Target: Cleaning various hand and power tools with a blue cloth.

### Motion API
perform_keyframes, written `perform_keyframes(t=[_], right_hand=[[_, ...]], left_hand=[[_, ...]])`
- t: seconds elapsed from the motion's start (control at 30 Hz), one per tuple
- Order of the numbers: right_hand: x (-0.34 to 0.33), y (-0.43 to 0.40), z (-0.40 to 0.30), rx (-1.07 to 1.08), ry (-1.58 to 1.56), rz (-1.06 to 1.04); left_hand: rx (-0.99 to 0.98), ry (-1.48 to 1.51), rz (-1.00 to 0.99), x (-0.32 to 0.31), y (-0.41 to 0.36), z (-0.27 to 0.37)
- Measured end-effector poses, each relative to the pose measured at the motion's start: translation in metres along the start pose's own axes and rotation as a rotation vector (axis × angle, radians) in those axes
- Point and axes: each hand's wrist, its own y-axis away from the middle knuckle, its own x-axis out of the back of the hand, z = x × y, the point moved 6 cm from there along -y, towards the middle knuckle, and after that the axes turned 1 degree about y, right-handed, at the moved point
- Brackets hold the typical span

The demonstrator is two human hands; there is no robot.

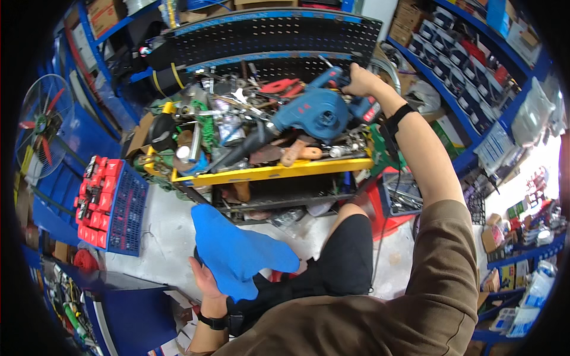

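Observation:
My left hand (208, 281) is low in front of me, holding a blue cloth (242, 253) that drapes over its fingers and hides part of them. Stretched out to the far right of the workbench, my right hand (361, 81) has curled fingers at the rear of a blue handheld blower (323, 113). Whether those fingers grip the blower is hard to see. The blower lies on a heap of tools, its black nozzle (245, 149) pointing toward the lower left. Under it are trowels with wooden handles (294, 152); red-handled pliers (279, 86) lie behind.
A yellow bench rim (276, 171) borders the heap, with a black perforated panel (276, 38) behind. At left stand a caged fan (43, 127) and a blue crate (127, 213) of red boxes. A tool bin (403, 193) sits at right, beside blue shelving (445, 80). A cable (380, 249) hangs near my right side.

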Motion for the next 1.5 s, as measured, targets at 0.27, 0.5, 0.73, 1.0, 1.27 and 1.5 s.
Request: perform_keyframes(t=[0.27,0.5,0.73,1.0,1.27,1.5], right_hand=[[-0.032,-0.038,0.014,-0.094,-0.046,-0.089],[-0.01,-0.007,0.022,-0.001,-0.255,0.132],[0.041,0.033,-0.006,0.055,-0.457,0.491],[0.101,0.063,0.008,0.082,-0.417,0.694],[0.16,0.117,0.03,0.139,-0.344,0.814],[0.182,0.173,0.047,0.102,-0.252,0.842]], left_hand=[[-0.029,0.015,0.126,0.026,0.03,0.006],[-0.011,-0.029,0.089,0.001,0.014,0.0],[0.034,-0.085,0.033,-0.015,0.004,-0.012],[0.033,0.035,-0.017,-0.036,-0.02,-0.016],[0.074,0.036,-0.062,-0.054,-0.045,-0.026],[0.16,0.133,-0.089,-0.066,-0.094,-0.046]])
